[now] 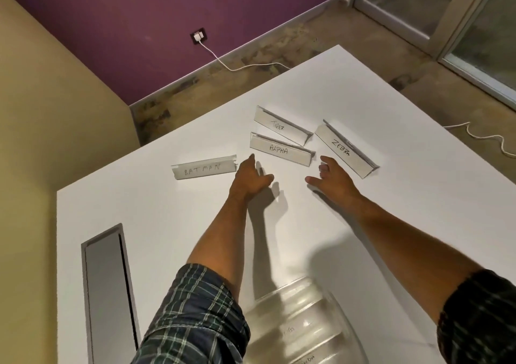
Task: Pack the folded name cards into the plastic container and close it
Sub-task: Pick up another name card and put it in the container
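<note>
Now | both hands' fingers spread, holding nothing | ALPHA card (280,150) just beyond fingertips

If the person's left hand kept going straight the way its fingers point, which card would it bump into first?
Most likely the ALPHA card. The left hand points up the table with its fingertips just short of that card's left end. The BATMAN card lies off to its side. Height above the table is unclear.

Looked to me like a room in a home or small office: purple wall (139,14) with a socket (199,36) and charger cable (237,66), mottled concrete floor (307,28), glass doors (446,14) far right, white table (363,98).
</note>
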`<state>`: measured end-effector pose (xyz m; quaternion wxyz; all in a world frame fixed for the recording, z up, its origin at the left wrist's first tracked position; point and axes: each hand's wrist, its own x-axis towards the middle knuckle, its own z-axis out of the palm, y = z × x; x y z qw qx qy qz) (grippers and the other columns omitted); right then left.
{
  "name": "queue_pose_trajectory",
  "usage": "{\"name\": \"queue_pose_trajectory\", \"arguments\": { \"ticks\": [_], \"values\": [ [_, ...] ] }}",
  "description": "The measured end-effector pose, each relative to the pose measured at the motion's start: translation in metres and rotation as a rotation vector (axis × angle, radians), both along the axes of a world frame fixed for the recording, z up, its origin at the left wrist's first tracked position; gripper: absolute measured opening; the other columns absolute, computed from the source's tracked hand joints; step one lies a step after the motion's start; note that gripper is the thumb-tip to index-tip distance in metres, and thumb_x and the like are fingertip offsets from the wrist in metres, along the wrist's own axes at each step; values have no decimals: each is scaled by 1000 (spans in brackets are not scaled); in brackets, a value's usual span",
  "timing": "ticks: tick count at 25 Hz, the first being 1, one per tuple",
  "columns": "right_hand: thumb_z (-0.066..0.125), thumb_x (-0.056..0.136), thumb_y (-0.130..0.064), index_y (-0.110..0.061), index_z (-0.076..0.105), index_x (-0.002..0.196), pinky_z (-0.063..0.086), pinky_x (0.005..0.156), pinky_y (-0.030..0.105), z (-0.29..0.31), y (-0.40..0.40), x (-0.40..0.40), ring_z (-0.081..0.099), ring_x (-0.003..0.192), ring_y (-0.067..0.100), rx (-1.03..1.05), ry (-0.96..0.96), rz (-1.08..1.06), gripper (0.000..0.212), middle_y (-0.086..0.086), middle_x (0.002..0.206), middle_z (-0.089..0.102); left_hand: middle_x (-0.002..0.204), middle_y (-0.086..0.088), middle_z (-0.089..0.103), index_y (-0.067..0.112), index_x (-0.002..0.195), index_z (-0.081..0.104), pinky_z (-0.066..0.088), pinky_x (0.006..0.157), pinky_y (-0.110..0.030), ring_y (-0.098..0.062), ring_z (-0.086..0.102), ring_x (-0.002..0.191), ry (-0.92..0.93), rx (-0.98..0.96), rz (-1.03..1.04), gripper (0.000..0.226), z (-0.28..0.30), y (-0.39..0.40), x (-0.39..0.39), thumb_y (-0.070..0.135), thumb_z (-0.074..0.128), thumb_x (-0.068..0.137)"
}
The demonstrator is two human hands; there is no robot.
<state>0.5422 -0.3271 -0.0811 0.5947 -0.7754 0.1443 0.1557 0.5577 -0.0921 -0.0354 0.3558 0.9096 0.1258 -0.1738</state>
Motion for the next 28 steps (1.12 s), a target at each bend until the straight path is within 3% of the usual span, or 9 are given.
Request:
{"name": "queue_pose_trajectory", "arguments": {
  "ticks": [3,6,8,12,14,18,21,25,28],
  "values": [
    [85,78,-26,-30,40,148,53,92,27,-13,4,7,53,126,15,1,-15,2,83,3,145,51,158,-15,35,7,157,25,32,118,-42,-30,35,146,-30,-20,43,108,-7,1,36,40,69,64],
    [83,80,-27,-34,36,151,47,87,16,-19,8,14,53,125,10,-26,-43,19,85,-5,147,49,163,-18,20,6,159,8,23,122,-41,-30,21,151,-5,24,70,118,-15,4,68,39,70,65],
    [81,83,-24,-30,29,155,45,96,21,-21,8,18,52,130,11,-52,-55,39,88,-9,151,46,165,-19,15,7,160,1,21,123,-41,-31,17,153,10,45,72,115,-22,4,82,32,75,75],
    [76,87,-6,-23,24,159,47,71,3,-24,13,21,44,140,13,115,-30,-19,90,-8,157,40,167,-15,12,6,159,-7,20,124,-39,-27,16,154,55,-112,78,118,-33,5,100,28,79,81],
    [74,87,-3,-23,25,158,50,70,7,-22,15,21,42,142,13,144,-18,-27,89,-2,157,41,163,-16,25,4,159,3,28,121,-40,-29,27,150,85,-194,95,110,-30,3,104,27,79,83],
    [77,85,-7,-18,33,155,46,109,36,-14,13,18,54,132,17,-7,-84,1,83,4,148,52,124,-20,62,3,108,52,48,88,-30,-34,59,118,-30,-21,62,39,-17,-1,97,21,75,82],
    [81,80,-11,-19,45,149,51,93,20,-2,9,6,65,109,12,-144,-136,-20,78,-1,130,65,113,-22,65,-4,103,57,44,81,-32,-38,61,108,-128,193,6,33,-2,-3,73,20,69,83],
    [78,75,-4,-23,56,139,60,84,46,24,5,-17,69,104,24,-229,-117,-76,71,0,120,69,92,-15,69,9,79,55,44,67,-29,-35,63,91,-184,222,66,14,32,-3,27,20,62,81],
    [72,72,-1,-21,57,138,59,84,49,49,9,-50,65,107,30,-354,-200,-11,71,6,121,64,59,-3,52,12,58,47,32,51,-25,-28,55,69,-178,236,100,27,62,5,-15,19,65,78]
  ]
}}
